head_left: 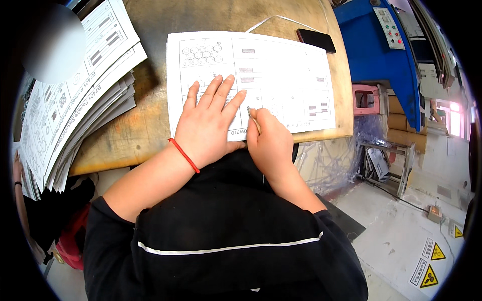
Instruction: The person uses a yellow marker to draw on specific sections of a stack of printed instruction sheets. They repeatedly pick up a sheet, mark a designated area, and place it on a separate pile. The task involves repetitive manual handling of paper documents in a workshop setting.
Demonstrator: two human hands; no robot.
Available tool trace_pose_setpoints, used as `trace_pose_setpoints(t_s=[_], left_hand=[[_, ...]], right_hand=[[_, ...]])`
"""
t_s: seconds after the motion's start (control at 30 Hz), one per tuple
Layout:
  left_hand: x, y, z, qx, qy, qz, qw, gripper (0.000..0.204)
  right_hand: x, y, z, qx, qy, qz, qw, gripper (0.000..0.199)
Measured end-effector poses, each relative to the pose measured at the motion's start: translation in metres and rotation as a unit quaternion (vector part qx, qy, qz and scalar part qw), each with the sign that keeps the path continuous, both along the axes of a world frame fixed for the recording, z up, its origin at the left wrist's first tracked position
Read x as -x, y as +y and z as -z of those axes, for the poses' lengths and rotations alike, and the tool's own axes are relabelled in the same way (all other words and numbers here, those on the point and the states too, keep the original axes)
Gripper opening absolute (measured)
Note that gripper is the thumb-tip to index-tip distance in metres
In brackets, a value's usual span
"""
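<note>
A white printed sheet (286, 65) with line drawings and hexagon outlines lies on the worn wooden table (201, 15). My left hand (206, 125), with a red cord round the wrist, rests flat on its near left part, fingers spread. Just to the right, my right hand (271, 138) is closed round a slim tan-handled tool (255, 122). The tool's tip (249, 109) points down at the sheet near one of the small drawings. Its exact kind is hard to make out, as the fingers cover most of it.
A thick stack of printed sheets (95, 75) leans across the table's left side. A dark phone (316, 40) and a white cable (278, 17) lie past the sheet. Blue machinery (371, 55) stands at the right, beside a pink stool (366, 99). Another person's arm (19, 170) shows far left.
</note>
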State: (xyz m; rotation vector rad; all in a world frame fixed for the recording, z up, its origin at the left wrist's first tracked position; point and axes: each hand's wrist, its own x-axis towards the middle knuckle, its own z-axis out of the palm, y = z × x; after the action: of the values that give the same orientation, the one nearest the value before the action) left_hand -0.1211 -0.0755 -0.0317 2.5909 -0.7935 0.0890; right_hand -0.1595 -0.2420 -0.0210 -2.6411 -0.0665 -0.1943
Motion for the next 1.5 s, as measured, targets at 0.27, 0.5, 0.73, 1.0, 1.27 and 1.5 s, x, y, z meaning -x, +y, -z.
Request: trace_pose_setpoints(t_s=[0.27,0.5,0.73,1.0,1.27,1.5], left_hand=[[-0.001,0.002,-0.003,-0.014,0.006,0.000,1.000,0.092],[-0.002,-0.016,0.006,0.100,0.073,0.038,0.992,0.066],[-0.001,0.048,-0.117,0.246,-0.099,0.022,0.964,0.037],[0.012,0.195,-0.124,0.522,-0.400,-0.229,0.717,0.031],[0.073,0.315,-0.064,-0.063,0.007,-0.421,0.905,0.043],[0.031,0.189,-0.060,0.235,-0.110,-0.214,0.942,0.045]], right_hand=[[0.010,-0.005,-0.008,-0.014,0.031,-0.014,0.999,0.011],[0.027,-0.065,-0.011,-0.129,-0.160,0.095,0.974,0.025],[0.050,-0.102,-0.093,-0.199,-0.483,0.279,0.806,0.027],[0.029,-0.081,-0.046,-0.244,-0.345,0.209,0.882,0.025],[0.004,-0.060,-0.014,-0.274,-0.245,0.084,0.926,0.025],[0.009,-0.050,-0.004,-0.121,-0.150,0.036,0.981,0.019]])
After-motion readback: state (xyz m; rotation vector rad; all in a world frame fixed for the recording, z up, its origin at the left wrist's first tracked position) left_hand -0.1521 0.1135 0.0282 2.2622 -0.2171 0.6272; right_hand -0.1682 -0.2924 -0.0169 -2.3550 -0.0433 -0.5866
